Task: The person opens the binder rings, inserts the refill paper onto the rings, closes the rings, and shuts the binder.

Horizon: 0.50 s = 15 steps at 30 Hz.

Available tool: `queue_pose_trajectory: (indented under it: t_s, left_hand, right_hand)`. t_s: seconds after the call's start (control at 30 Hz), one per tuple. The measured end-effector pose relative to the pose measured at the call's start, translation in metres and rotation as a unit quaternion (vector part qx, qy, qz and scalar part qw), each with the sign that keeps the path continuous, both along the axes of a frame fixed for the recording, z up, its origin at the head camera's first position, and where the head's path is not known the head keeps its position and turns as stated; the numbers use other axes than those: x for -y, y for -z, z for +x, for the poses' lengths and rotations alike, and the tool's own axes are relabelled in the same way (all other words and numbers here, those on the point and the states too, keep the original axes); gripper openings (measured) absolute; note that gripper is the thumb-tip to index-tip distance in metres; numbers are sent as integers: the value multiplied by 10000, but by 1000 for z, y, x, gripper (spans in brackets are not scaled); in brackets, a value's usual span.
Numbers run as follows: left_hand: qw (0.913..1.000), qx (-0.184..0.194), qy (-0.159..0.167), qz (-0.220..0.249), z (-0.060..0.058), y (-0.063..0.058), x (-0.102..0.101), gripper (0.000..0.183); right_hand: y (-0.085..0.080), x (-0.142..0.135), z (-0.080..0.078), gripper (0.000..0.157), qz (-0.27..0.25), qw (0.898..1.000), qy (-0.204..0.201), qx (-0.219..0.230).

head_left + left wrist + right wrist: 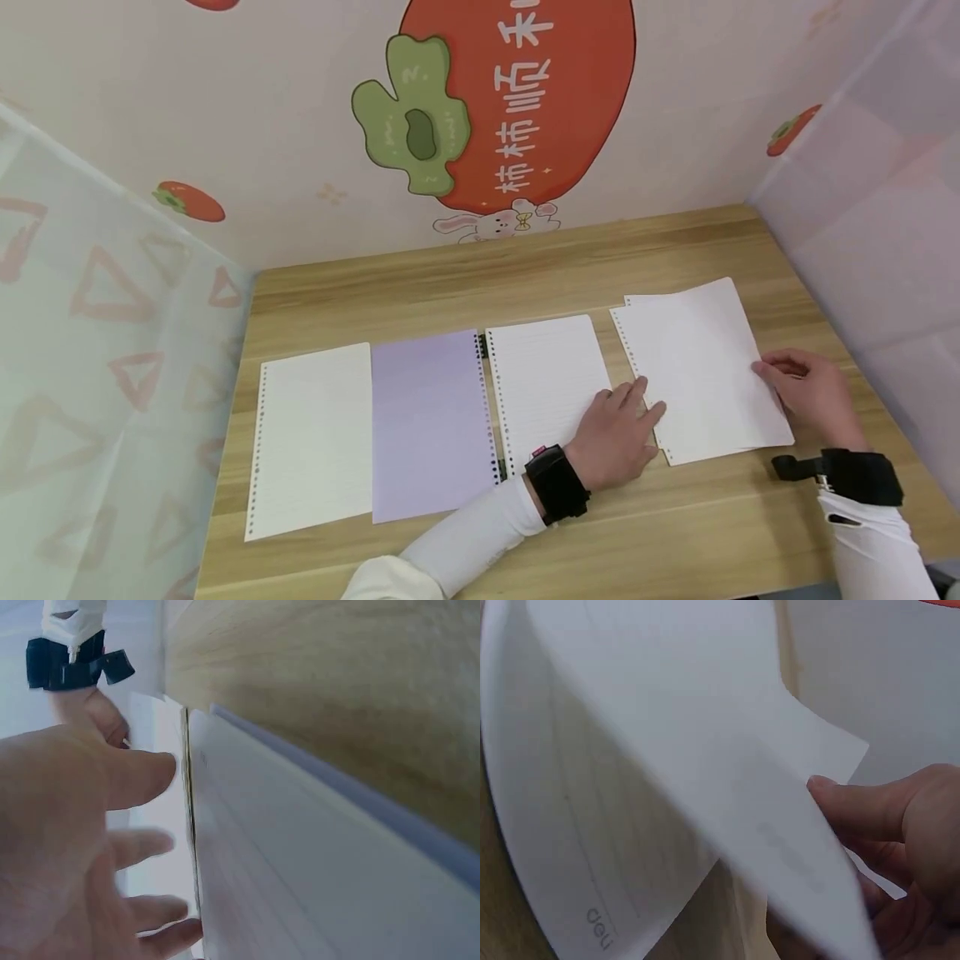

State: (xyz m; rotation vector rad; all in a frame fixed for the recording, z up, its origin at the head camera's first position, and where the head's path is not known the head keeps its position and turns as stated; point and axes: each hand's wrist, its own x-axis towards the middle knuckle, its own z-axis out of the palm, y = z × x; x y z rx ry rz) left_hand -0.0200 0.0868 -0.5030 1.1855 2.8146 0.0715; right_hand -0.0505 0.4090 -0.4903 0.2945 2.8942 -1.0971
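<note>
White hole-punched paper sheets (701, 367), "deli" printed at one corner, are lying on the wood-grain table (450, 287). White wall lettering (517, 87) is reading "柿柿顺"; the left hand (615, 437) is holding its fingers loosely apart at the sheets' punched left edge, gripping nothing; the right hand (813, 392) is pinching their right edge.

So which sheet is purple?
The second sheet from the left; the leftmost sheet, third page and rightmost sheets all look white.

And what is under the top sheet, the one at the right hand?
A strip of another sheet shows at its upper left. The top sheet hides the rest, so I cannot count the layers.
</note>
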Motion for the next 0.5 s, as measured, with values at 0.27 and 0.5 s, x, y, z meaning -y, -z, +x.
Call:
queue_pose_trajectory:
  t_s: [0.27,0.5]
  left_hand:
    - [8990,2471,-1339,3359,-19,-7,18,72]
    - [7095,4424,-2205,5022,-30,-6,36,71]
  right_hand:
    - [-10,-4,9,44,-1475,9833,28,1070]
    - [-14,21,20,12,-3844,9129,68,1374]
